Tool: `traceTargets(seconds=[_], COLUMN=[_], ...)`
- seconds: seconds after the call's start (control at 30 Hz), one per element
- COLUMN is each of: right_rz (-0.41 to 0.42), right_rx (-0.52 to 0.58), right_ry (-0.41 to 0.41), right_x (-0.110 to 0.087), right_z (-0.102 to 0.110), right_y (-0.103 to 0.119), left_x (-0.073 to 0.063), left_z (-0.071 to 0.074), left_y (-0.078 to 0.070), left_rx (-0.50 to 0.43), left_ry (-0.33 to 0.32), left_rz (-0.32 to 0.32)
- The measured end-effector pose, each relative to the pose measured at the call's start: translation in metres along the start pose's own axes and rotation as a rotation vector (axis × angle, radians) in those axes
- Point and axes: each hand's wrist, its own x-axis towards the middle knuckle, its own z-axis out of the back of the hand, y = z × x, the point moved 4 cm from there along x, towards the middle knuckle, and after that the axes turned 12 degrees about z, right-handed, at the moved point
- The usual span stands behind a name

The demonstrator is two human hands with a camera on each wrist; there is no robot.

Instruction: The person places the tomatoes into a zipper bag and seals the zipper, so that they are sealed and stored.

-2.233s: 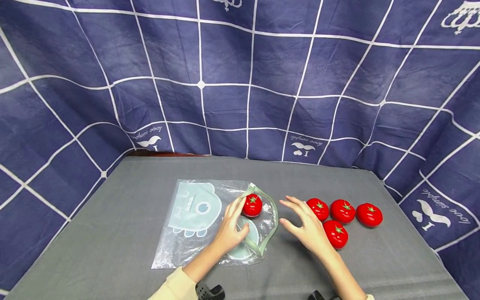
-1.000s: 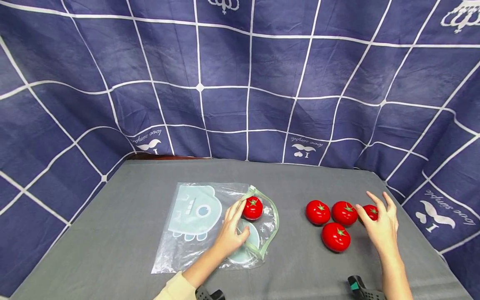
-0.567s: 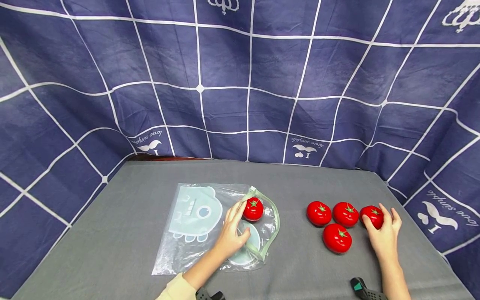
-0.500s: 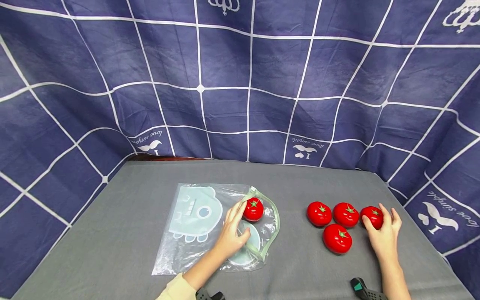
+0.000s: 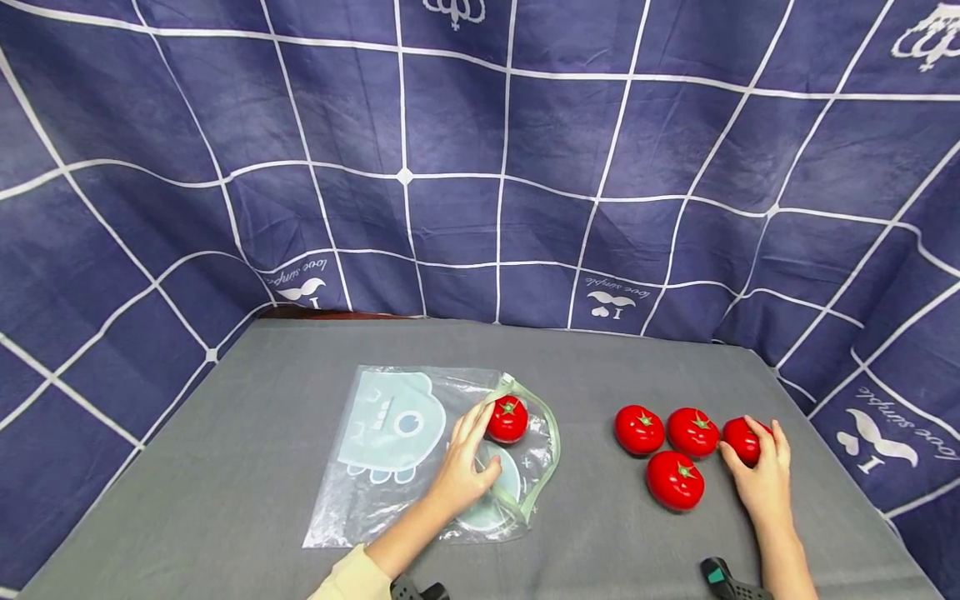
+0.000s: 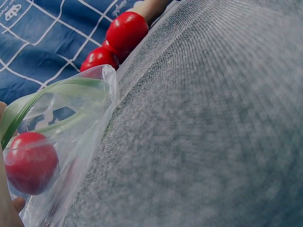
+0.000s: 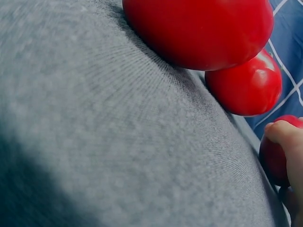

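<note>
A clear zip bag (image 5: pixel 360 500) with a pale blue cartoon print lies on the grey table, its green-edged mouth facing right. One red tomato (image 5: pixel 507 419) sits inside the mouth; it also shows through the plastic in the left wrist view. My left hand (image 5: pixel 467 467) rests at the bag's mouth, fingers fairly straight along the green strip (image 6: pixel 21 111), thumb spread apart from them. At the right, my right hand (image 5: pixel 765 479) grips the rightmost tomato (image 5: pixel 741 437) between thumb and fingers. In the right wrist view the thumb (image 7: pixel 281 135) lies against this tomato (image 7: pixel 272 158).
Three more tomatoes stand close together just left of my right hand: a left one (image 5: pixel 639 430), a middle one (image 5: pixel 692 432) and a nearer one (image 5: pixel 675 481). A blue curtain (image 5: pixel 450 208) with white lines hangs behind the grey table (image 5: pixel 247 433) and at its sides.
My right hand has gone from beside the bag over to the rightmost tomato, and its fingers have closed around it. The left hand and bag have stayed put.
</note>
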Motion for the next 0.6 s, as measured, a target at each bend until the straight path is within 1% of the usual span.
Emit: traceTargets(seconds=[0.07,0.17,0.4,0.6], right_rz=[-0.010,-0.026,-0.111,-0.128], right_rx=[-0.027,-0.075,-0.147,-0.194], right_ry=[-0.008,0.005,0.120,0.205], right_x=[0.000,0.000,0.002,0.004], right_z=[0.001,0.003,0.006,0.011], right_y=[0.001,0.004,0.008,0.013], left_x=[0.000,0.000,0.001,0.001], left_z=[0.000,0.000,0.001,0.001], left_y=[0.000,0.000,0.000,0.000], left_rx=[0.004,0.011,0.005,0.003], left_ry=[0.003,0.010,0.008,0.012], left_rz=[0.003,0.006,0.003,0.003])
